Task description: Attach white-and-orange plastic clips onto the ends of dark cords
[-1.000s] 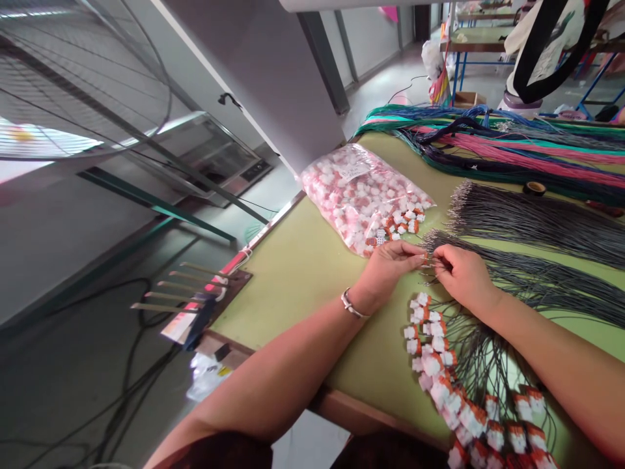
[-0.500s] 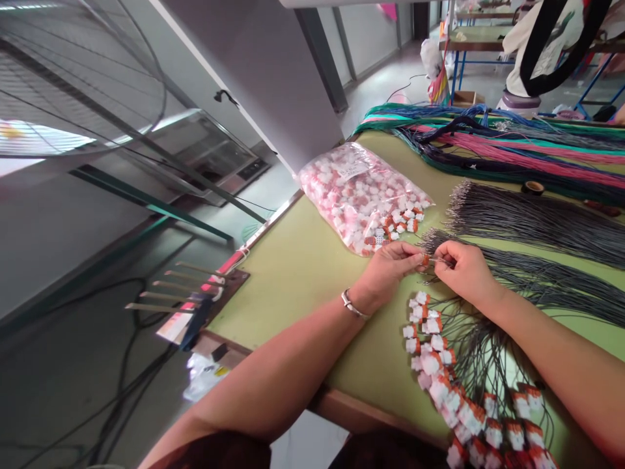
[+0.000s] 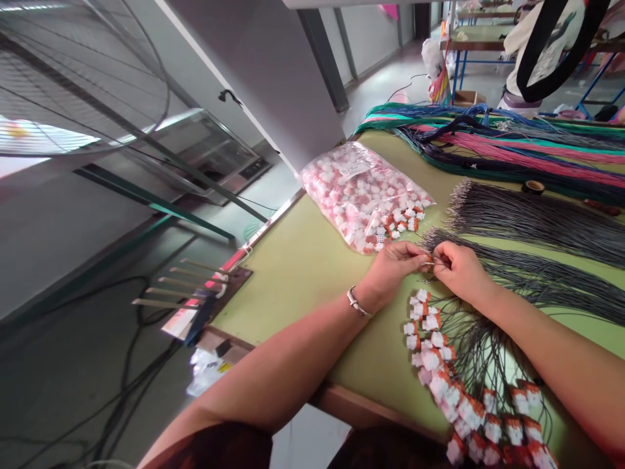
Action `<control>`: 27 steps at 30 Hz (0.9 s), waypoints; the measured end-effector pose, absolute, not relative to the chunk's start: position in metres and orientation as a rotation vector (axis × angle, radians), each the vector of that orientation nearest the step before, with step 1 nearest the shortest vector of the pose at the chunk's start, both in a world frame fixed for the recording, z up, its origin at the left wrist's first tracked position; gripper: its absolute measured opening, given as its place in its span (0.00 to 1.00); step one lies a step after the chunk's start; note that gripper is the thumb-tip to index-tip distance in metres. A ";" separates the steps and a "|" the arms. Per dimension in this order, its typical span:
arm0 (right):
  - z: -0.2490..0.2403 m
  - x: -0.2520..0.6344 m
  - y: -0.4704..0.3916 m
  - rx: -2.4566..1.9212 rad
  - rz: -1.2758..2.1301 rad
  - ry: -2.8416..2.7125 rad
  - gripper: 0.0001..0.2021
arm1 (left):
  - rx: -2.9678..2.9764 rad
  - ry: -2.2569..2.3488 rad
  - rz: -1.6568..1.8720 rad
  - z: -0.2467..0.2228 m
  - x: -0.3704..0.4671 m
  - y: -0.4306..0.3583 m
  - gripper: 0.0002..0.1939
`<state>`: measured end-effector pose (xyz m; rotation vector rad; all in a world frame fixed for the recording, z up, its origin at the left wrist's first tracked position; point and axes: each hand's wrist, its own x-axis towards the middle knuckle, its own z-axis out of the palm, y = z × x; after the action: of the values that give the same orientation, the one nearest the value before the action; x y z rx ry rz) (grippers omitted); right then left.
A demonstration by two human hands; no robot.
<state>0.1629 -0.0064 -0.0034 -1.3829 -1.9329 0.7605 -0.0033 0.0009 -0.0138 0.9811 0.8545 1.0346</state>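
Note:
My left hand (image 3: 398, 266) pinches a small orange and white connector (image 3: 430, 260), mostly covered by the fingertips. Close against it, my right hand (image 3: 459, 268) is closed on a thin dark wire whose end meets the connector. Just beyond both hands lies a clear bag of connectors (image 3: 361, 189), with several loose ones at its near corner. A bundle of dark wires (image 3: 532, 273) with bare metal tips runs to the right behind my right hand. Nearer to me, wired connectors (image 3: 439, 381) lie in a curved row, their wires gathered under my right forearm.
Another dark wire bundle (image 3: 537, 218) and a roll of black tape (image 3: 532, 187) lie farther back. Long coloured wires (image 3: 488, 140) cross the table's far side. A rack with metal prongs (image 3: 195, 286) sticks out at the left edge. A person (image 3: 541, 52) sits in the background.
My two hands have drawn slightly closer together at the connector, and less of the wire shows between them. The view has shifted a little; the rest lies as before.

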 end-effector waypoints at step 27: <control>0.019 0.172 -0.004 -1.610 0.647 -2.522 0.03 | 2.339 1.232 0.438 0.008 -0.014 -0.009 0.17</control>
<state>0.1718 -0.0045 0.0188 -1.6104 -2.5223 0.6466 -0.0136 -0.0093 0.0083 2.3388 1.2316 0.4384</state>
